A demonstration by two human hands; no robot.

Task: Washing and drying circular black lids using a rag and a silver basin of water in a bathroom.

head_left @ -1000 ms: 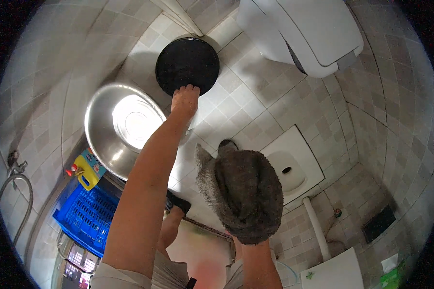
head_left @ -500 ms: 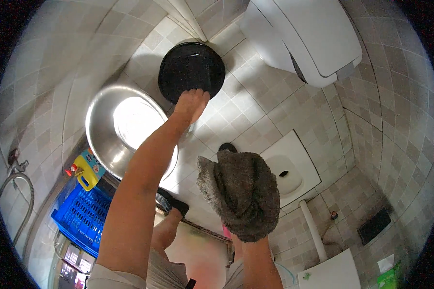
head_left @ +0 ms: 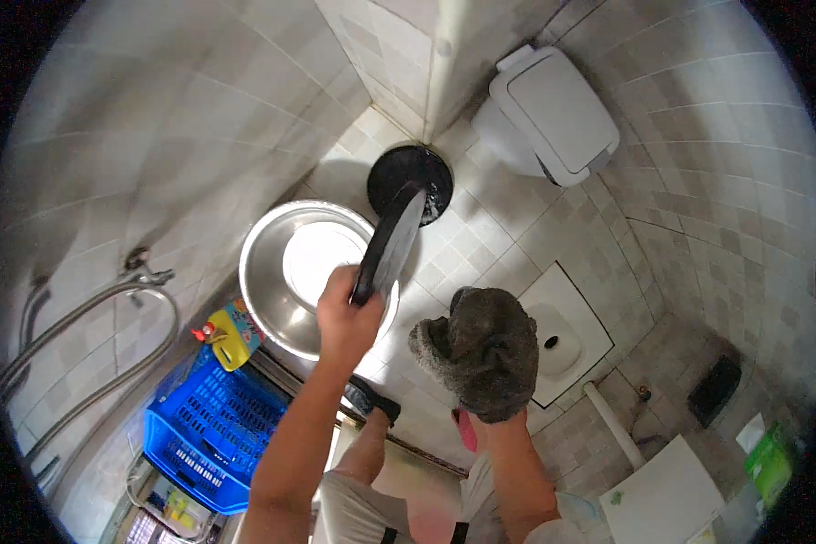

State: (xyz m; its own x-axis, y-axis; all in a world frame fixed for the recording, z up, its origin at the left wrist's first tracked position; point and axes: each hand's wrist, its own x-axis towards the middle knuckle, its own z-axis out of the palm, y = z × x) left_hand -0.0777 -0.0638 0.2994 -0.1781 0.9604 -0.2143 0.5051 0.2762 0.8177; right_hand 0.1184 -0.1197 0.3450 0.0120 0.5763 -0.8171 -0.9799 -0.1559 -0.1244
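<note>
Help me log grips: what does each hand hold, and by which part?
The left hand holds a tilted black disc by its near edge. A grey-brown cloth hides the right hand, so its grip cannot be told.

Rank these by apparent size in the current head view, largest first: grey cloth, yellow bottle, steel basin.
1. Steel basin
2. Grey cloth, probably enlarged by being nearer the camera
3. Yellow bottle

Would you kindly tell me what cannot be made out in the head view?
Head view:
Right hand: hidden by the gray cloth, so its grip cannot be seen.
Inside of the black round container: dark, and partly hidden by the black disc in the left hand.
Floor of the metal basin: partly washed out by glare.
</note>
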